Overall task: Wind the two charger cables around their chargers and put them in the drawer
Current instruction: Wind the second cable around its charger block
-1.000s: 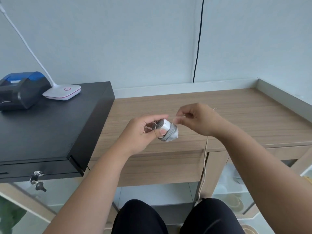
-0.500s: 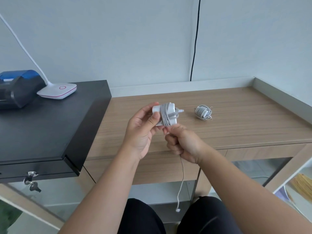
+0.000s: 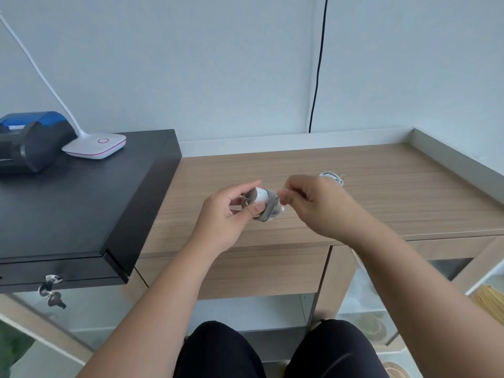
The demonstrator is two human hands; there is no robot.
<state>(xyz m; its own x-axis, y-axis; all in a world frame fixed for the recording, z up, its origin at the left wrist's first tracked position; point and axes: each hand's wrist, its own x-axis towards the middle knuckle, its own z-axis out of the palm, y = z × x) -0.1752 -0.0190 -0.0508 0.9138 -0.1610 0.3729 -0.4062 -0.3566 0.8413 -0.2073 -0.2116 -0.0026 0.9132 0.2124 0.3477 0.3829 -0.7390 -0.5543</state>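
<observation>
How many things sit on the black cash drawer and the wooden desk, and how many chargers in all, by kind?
White cable-wound chargers: 2, one held, one on the desk
Blue-and-black receipt printer: 1
White lamp base: 1
Total: 4

To your left, a black cash box carries a blue-topped printer and a white lamp base; keys hang from its lock.

Wooden desk bears a wound charger and, at left, a black cash drawer
</observation>
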